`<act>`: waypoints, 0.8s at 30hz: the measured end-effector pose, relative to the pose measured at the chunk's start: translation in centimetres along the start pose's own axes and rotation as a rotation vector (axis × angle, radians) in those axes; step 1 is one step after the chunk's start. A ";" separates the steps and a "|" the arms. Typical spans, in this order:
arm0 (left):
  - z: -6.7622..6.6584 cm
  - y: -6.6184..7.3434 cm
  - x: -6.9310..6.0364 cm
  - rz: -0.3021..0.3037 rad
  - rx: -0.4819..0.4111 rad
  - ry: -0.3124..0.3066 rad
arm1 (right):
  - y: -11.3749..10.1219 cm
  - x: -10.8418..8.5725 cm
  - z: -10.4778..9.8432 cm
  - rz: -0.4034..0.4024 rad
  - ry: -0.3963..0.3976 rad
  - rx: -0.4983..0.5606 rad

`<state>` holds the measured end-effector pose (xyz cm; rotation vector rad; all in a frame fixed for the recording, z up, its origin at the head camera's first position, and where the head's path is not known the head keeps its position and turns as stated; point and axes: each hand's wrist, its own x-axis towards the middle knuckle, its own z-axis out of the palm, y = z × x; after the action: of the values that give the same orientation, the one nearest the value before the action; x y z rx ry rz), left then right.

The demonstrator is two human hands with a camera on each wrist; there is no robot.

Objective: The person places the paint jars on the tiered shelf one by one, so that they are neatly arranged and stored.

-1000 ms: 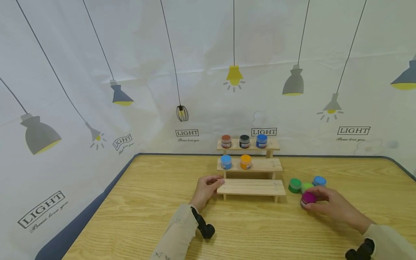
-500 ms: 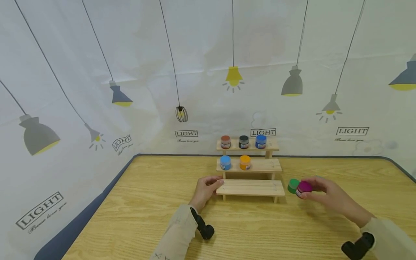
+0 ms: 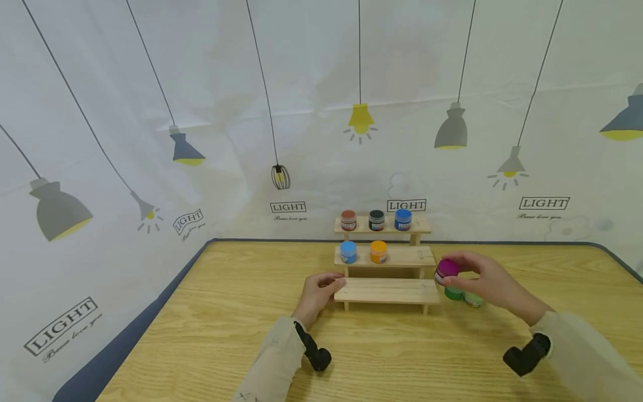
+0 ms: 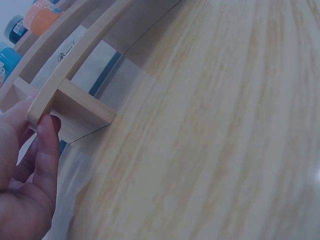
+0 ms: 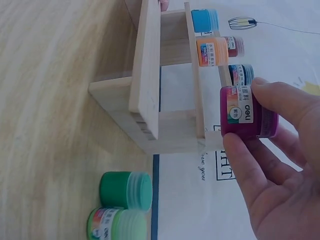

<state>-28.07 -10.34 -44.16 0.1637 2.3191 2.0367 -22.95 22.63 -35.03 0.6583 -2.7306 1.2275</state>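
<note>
Between thumb and fingers, my right hand (image 3: 489, 281) holds a purple paint jar (image 5: 245, 112) in the air, just right of the wooden three-step rack (image 3: 387, 290). My left hand (image 3: 317, 295) grips the left end of the rack's lowest step; in the left wrist view its thumb and fingers pinch the board's corner. On the top step stand a red-brown jar (image 3: 349, 220), a black jar (image 3: 377, 220) and a dark blue jar (image 3: 403, 220). The middle step bears a light blue jar (image 3: 349, 252) and an orange jar (image 3: 379, 252) at its left and centre.
A green jar (image 5: 125, 191) and a light green jar (image 5: 117, 224) stand on the wooden table (image 3: 211, 324), right of the rack and below my right hand. Behind the table hangs a pale cloth (image 3: 321, 100) printed with lamps.
My right hand has lifted the purple jar off the table and carried it left and back, toward the rack's middle step. My left hand stays on the lowest step.
</note>
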 end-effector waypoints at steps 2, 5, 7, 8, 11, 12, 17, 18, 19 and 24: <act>0.0 0.0 0.0 -0.004 -0.004 0.000 | -0.3 0.6 0.1 -0.013 0.003 -0.008; -0.1 0.2 -0.1 -0.009 -0.013 -0.005 | -0.5 1.5 0.4 -0.027 0.010 -0.017; -0.1 0.5 -0.3 -0.012 -0.019 -0.010 | -0.6 2.1 0.6 -0.029 0.018 -0.023; -0.1 0.8 -0.5 -0.010 -0.021 -0.013 | -0.6 2.4 0.8 -0.032 0.022 -0.023; -0.1 1.8 -1.1 -0.009 -0.016 -0.017 | -0.7 3.3 1.1 -0.040 0.026 -0.020; 0.0 2.1 -1.3 -0.008 -0.013 -0.018 | -0.7 3.6 1.3 -0.041 0.026 -0.019; 0.0 3.0 -1.9 -0.005 0.001 -0.016 | -0.6 5.0 2.1 -0.058 0.025 -0.023; 0.0 3.0 -2.0 -0.005 0.001 -0.016 | -0.6 5.2 2.2 -0.052 0.025 -0.028; 0.0 3.1 -2.0 -0.004 0.002 -0.016 | -0.6 5.4 2.4 -0.049 0.022 -0.034; 0.0 2.8 -1.8 -0.008 -0.004 -0.022 | -0.7 6.2 3.0 0.010 0.005 -0.029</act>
<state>-26.14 -10.18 -41.46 0.1760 2.2996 2.0249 -27.99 17.84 -35.12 0.6379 -2.7455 1.1873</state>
